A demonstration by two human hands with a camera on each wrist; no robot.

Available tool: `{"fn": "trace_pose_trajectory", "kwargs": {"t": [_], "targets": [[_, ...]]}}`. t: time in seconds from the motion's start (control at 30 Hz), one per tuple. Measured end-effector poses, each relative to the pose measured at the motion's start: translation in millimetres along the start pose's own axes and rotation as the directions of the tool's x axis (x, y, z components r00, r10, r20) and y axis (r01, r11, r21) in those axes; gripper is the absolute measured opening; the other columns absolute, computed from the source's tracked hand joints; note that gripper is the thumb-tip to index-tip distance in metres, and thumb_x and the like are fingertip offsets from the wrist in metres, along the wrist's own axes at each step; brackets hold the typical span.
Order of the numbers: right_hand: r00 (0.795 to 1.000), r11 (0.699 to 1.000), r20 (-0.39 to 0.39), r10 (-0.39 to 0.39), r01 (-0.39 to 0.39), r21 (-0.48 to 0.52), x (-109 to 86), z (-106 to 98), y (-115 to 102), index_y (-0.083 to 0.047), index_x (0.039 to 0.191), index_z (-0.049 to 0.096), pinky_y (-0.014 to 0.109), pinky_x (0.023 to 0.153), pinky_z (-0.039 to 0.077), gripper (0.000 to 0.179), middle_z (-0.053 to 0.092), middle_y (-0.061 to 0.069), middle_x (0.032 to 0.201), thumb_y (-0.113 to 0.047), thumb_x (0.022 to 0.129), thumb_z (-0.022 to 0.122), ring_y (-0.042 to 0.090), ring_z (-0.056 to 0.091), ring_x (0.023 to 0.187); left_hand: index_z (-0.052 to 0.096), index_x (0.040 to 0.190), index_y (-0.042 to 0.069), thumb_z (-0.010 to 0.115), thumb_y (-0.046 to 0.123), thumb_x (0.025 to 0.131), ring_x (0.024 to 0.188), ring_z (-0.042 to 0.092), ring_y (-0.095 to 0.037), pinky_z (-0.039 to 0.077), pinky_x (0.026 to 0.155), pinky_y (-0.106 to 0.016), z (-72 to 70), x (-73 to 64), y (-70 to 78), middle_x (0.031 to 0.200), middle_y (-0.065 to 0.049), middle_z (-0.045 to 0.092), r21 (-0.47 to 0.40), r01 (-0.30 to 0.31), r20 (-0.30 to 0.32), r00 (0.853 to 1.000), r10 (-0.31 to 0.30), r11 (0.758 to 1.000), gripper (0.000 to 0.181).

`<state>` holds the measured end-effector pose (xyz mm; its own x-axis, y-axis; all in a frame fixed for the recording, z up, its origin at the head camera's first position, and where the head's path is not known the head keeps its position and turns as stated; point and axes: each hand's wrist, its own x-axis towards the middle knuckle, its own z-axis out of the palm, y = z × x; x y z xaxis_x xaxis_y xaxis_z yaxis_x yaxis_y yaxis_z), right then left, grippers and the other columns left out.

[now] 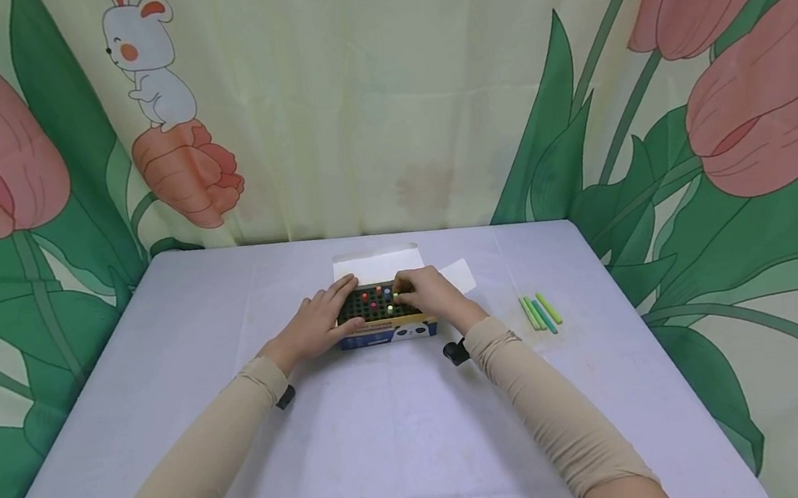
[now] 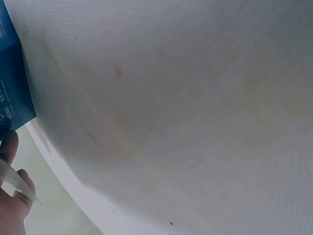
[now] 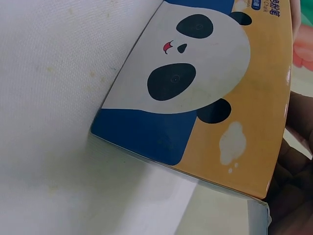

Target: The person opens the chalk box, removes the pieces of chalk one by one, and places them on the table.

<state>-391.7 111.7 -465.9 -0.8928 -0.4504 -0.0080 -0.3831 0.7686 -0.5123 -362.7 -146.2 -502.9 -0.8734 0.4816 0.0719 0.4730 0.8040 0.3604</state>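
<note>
An open chalk box [image 1: 388, 334] with a panda on its front stands near the middle of the table. Inside it a dark holder full of holes [image 1: 357, 309] has several coloured chalk ends showing. My left hand [image 1: 314, 323] holds the box's left end, thumb at the front edge and fingers toward the back. Over the right part of the holder, my right hand [image 1: 431, 291] has its fingers bent down, pinching a yellow chalk stick [image 1: 396, 296]. The panda front [image 3: 210, 58] fills much of the right wrist view; the left wrist view catches only a blue box corner [image 2: 17, 93].
Several green and teal chalk sticks [image 1: 540, 314] lie on the white tablecloth [image 1: 410, 449] to the right of the box. The white lid flap [image 1: 376, 265] stands raised behind the box, and a side flap [image 1: 459, 275] sticks out right. A tulip-patterned curtain [image 1: 382, 117] hangs behind the table.
</note>
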Motion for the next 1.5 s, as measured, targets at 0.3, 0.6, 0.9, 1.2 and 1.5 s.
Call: {"fn": "trace_pose_trajectory", "kwargs": {"t": [0.3, 0.6, 0.9, 1.2, 1.5], "targets": [[1.0, 1.0, 0.002, -0.006, 0.006, 0.005, -1.7, -0.3, -0.4, -0.015, 0.11, 0.07, 0.036, 0.083, 0.055, 0.01, 0.076, 0.002, 0.108, -0.021, 0.105, 0.064, 0.017, 0.066, 0.09, 0.016, 0.168, 0.017, 0.045, 0.067, 0.103, 0.135, 0.049, -0.037, 0.037, 0.106, -0.063, 2.2, 1.1, -3.0, 0.173, -0.006, 0.019, 0.005, -0.004, -0.005, 1.0, 0.004, 1.0, 0.087], [1.0, 0.999, 0.011, -0.014, 0.014, 0.036, -3.3, -1.5, -0.8, -0.014, 0.113, 0.067, 0.031, 0.073, 0.054, 0.011, 0.076, 0.003, 0.106, -0.019, 0.105, 0.062, 0.015, 0.064, 0.078, 0.017, 0.168, 0.018, 0.045, 0.067, 0.103, 0.136, 0.048, -0.038, 0.037, 0.106, -0.065, 3.6, 0.7, -5.2, 0.173, -0.006, 0.02, 0.0, -0.018, -0.013, 1.0, 0.018, 1.0, 0.086], [1.0, 0.999, 0.018, -0.02, 0.02, 0.037, -2.4, -1.8, -0.7, -0.015, 0.116, 0.065, 0.032, 0.073, 0.054, 0.012, 0.076, 0.005, 0.108, -0.02, 0.106, 0.06, 0.015, 0.065, 0.078, 0.017, 0.168, 0.017, 0.046, 0.066, 0.103, 0.139, 0.047, -0.04, 0.036, 0.108, -0.066, 1.8, 0.3, -3.7, 0.174, -0.005, 0.018, -0.003, -0.012, -0.007, 1.0, 0.012, 1.0, 0.086], [1.0, 0.997, 0.019, -0.019, 0.018, 0.073, -3.5, -3.7, -0.7, -0.017, 0.12, 0.063, 0.032, 0.073, 0.055, 0.013, 0.076, 0.008, 0.109, -0.02, 0.107, 0.058, 0.015, 0.067, 0.078, 0.016, 0.168, 0.02, 0.046, 0.067, 0.103, 0.141, 0.045, -0.039, 0.034, 0.11, -0.066, 0.9, 0.6, -3.6, 0.174, -0.003, 0.017, -0.015, 0.002, 0.012, 1.0, -0.002, 1.0, 0.086], [1.0, 0.997, 0.005, -0.025, 0.024, 0.079, -3.9, -5.2, -0.4, -0.018, 0.123, 0.058, 0.031, 0.07, 0.055, 0.015, 0.073, 0.007, 0.096, -0.022, 0.109, 0.054, 0.014, 0.067, 0.073, 0.016, 0.168, 0.019, 0.045, 0.067, 0.103, 0.141, 0.045, -0.041, 0.034, 0.11, -0.068, 1.7, 1.3, -5.0, 0.174, -0.004, 0.018, -0.005, -0.009, 0.004, 1.0, 0.009, 1.0, 0.086]]}}
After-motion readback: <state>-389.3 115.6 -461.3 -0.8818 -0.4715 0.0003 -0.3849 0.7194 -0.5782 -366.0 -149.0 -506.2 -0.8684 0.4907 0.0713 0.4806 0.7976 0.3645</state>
